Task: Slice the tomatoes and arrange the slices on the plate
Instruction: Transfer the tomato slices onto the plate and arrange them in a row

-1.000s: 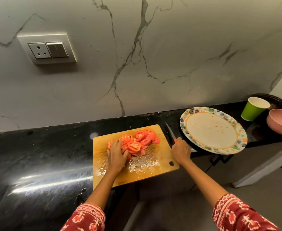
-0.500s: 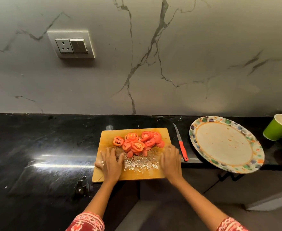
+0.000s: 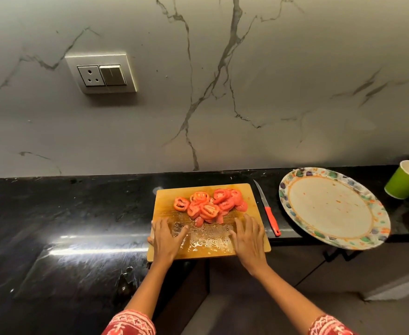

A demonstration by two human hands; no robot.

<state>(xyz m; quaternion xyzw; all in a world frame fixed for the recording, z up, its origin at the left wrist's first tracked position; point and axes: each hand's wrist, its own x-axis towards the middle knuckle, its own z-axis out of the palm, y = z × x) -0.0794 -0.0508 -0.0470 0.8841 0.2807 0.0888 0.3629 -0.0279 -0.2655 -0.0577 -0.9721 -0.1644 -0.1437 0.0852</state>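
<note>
A pile of several red tomato slices (image 3: 209,205) lies on the far half of a wooden cutting board (image 3: 251,197). My left hand (image 3: 168,235) rests flat on the board's near left part, fingers straight. My right hand (image 3: 248,234) lies flat on the near right part, just below the slices. Neither hand holds anything. A knife with a red handle (image 3: 270,217) lies on the black counter right of the board. Further right sits a round plate with a coloured rim (image 3: 292,187), with no slices on it, only faint red specks.
A green paper cup (image 3: 406,180) stands at the far right, behind the plate. The black counter (image 3: 66,213) stretches left of the board, its front edge just below my hands. A marble wall with a socket panel (image 3: 101,73) rises behind.
My right hand has let go of the knife, which now lies on the counter, and moved onto the board. My left hand has slid back from the slices to the board's near edge.
</note>
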